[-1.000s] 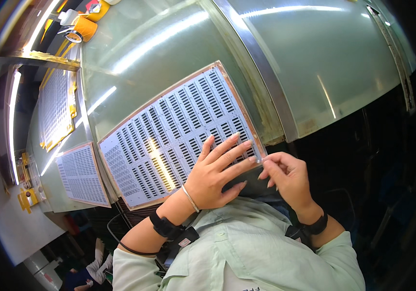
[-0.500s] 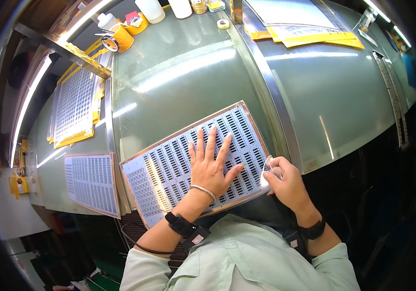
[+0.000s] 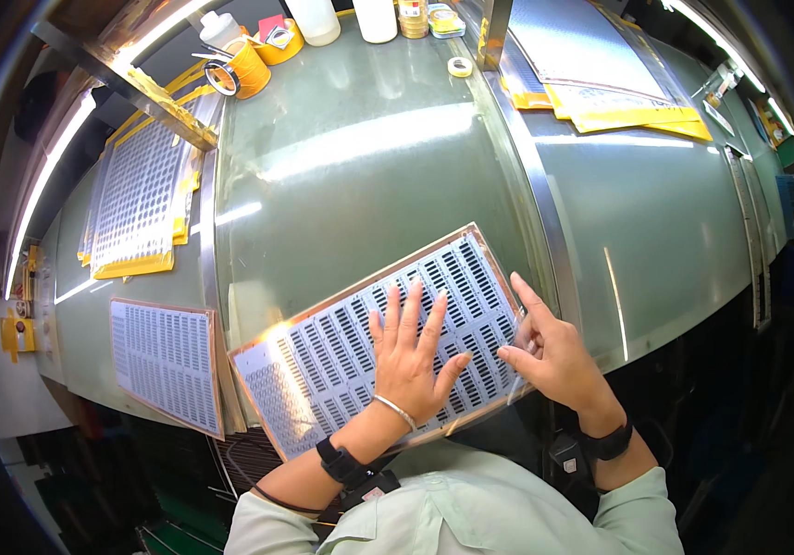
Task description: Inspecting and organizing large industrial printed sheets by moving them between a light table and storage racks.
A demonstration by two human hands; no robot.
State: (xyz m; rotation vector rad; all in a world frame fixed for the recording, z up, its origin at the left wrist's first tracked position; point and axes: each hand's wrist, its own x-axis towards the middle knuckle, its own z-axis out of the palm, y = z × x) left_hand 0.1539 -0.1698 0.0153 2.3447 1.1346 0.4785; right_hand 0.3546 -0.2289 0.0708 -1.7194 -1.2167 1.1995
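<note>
A rectangular panel (image 3: 353, 356) with a copper-coloured border and rows of dark slots lies tilted at the table's near edge. My left hand (image 3: 408, 365) rests flat on its middle, fingers spread, holding nothing. At the panel's right edge is my right hand (image 3: 554, 356). Its index finger points up along the edge and the thumb is stretched towards the slots, while the other fingers are curled. Some clear film (image 3: 521, 335) shows by that thumb; its full outline is hard to make out.
Left of the panel lies another slotted panel (image 3: 164, 365), with printed sheets (image 3: 138, 199) beyond it. Tape rolls (image 3: 251, 76) and white bottles (image 3: 314, 20) stand at the back. Metal strips (image 3: 545, 208) divide the glass-like table (image 3: 360, 222). Yellow-edged sheets (image 3: 628, 109) lie far right.
My right hand has loosened from its pinch on the clear film, with the index finger now stretched out. My left hand stays flat on the panel. The whole view has shifted slightly.
</note>
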